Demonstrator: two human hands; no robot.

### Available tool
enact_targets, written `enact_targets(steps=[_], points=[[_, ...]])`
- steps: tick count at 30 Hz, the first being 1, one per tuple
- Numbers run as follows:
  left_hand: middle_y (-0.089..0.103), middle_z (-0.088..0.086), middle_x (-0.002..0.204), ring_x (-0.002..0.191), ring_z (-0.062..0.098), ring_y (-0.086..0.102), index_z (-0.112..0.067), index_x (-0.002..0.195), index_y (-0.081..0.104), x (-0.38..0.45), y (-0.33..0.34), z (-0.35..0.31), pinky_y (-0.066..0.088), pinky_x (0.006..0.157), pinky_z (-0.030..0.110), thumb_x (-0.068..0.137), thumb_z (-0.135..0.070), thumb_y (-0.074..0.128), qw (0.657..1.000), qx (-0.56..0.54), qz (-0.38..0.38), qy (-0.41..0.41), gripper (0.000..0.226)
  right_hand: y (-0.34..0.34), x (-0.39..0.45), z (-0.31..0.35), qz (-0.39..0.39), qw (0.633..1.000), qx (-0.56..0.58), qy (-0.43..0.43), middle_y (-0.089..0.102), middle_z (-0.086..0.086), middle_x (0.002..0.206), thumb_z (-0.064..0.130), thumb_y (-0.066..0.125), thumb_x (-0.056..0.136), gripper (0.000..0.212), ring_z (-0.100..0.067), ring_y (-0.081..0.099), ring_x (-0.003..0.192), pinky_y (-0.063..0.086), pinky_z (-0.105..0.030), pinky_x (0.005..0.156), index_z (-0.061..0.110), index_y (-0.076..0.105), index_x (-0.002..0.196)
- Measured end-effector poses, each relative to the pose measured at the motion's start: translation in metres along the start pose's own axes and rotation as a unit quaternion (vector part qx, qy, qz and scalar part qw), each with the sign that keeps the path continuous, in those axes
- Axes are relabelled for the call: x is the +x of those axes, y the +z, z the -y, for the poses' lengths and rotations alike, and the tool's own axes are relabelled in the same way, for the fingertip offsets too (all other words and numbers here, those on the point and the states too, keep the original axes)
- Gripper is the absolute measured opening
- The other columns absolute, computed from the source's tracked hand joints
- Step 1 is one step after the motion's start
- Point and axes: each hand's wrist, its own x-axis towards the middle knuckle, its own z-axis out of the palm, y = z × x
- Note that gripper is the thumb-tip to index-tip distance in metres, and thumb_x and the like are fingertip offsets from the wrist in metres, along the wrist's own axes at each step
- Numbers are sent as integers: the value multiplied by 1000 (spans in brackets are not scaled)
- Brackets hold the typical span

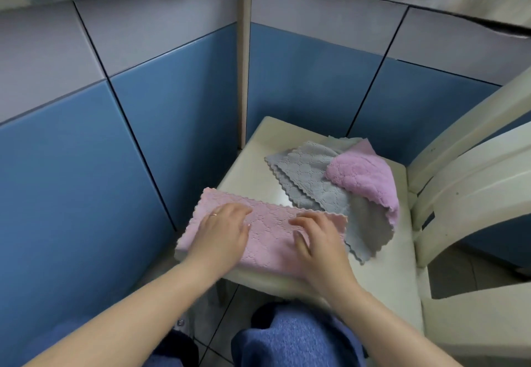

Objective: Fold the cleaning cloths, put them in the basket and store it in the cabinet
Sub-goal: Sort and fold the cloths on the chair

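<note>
While both palms press flat, you're mid-fold on the pink cloth (267,231) at the chair seat's (253,165) near-left corner: left hand (222,230) & right hand (319,240) w/ fingers straight, gripping nothing. Long axis runs left-right, scalloped edge facing away. Next, likely fold across its length; grey cloths (313,185) wait beside; no basket in view

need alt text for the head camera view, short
Both hands, left hand and right hand, press flat on a folded pink cloth at the front edge of a cream chair seat. Behind it lie unfolded grey cloths and a second pink cloth, in front of blue cabinet doors.
</note>
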Motion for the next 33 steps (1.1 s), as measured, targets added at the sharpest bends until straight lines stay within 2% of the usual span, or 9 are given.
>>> enact_targets(steps=[3, 6, 10, 12, 19, 25, 27, 30, 33], points=[[30, -8, 152, 142, 8, 20, -21, 145, 30, -2, 21, -19, 10, 117, 33, 99, -23, 31, 997, 59, 55, -6, 46, 30, 12, 27, 92, 989, -110, -29, 49, -17, 137, 31, 40, 84, 48, -35, 45, 128, 36, -48, 101, 10, 57, 123], [20, -9, 156, 144, 8, 12, -22, 148, 22, -1, 34, -15, 6, 118, 38, 99, -24, 27, 987, 147, 58, 5, 49, 46, 19, 26, 201, 960, -193, -5, 14, -6, 158, 36, 17, 90, 61, -24, 8, 146, 9, -51, 114, 18, 24, 147], [59, 0, 132, 123, 15, 54, -15, 123, 63, -5, 39, 0, 42, 102, 43, 86, -31, 31, 980, 189, 45, 35, 51, 48, 11, 10, 166, 960, -226, 7, 55, -9, 136, 40, 31, 83, 55, -27, 52, 125, 40, -55, 98, 21, 58, 127], [62, 2, 127, 117, 17, 59, -15, 119, 66, -6, 36, 8, 46, 97, 45, 84, -35, 32, 978, 200, 61, 25, 52, 43, 6, 1, 180, 953, -246, 2, 59, -7, 131, 45, 37, 83, 52, -26, 56, 121, 43, -51, 96, 23, 61, 124], [5, -5, 159, 146, 13, 3, -25, 150, 14, -6, 21, 40, 1, 118, 39, 80, -58, -8, 977, 197, 70, -32, 80, 13, -5, -29, 187, 954, -232, -35, 26, -6, 155, 68, -2, 86, 81, -23, 23, 143, 7, -35, 117, 24, 31, 146], [2, -2, 159, 147, 19, -2, -24, 150, 11, -10, 3, 59, 2, 115, 50, 98, -48, 18, 974, 194, 76, -90, 57, -13, -9, -45, 207, 929, -295, -79, 56, -9, 134, 56, 20, 95, 62, -26, 54, 123, 37, -39, 107, 19, 53, 131], [16, 4, 158, 146, 21, 5, -18, 148, 22, -12, 3, 49, 5, 115, 50, 99, -37, 25, 978, 204, 41, -28, 52, -19, 3, -35, 210, 930, -286, -90, 63, -9, 124, 54, 35, 87, 55, -29, 61, 112, 46, -43, 96, 18, 63, 120], [56, 8, 134, 130, 22, 46, -12, 128, 51, -33, 13, 25, 23, 107, 49, 88, -31, 36, 961, 221, 10, 168, 46, -20, 15, -15, 238, 925, -268, -124, 59, -8, 129, 39, 45, 84, 46, -31, 62, 108, 48, -42, 92, 15, 61, 121], [60, 5, 129, 120, 20, 57, -14, 121, 63, -60, 29, 16, 27, 100, 51, 81, -44, 43, 937, 250, 64, 235, 54, -11, 9, 0, 268, 917, -256, -148, 63, -6, 122, 29, 47, 80, 45, -30, 64, 96, 53, -37, 81, 14, 61, 120]])
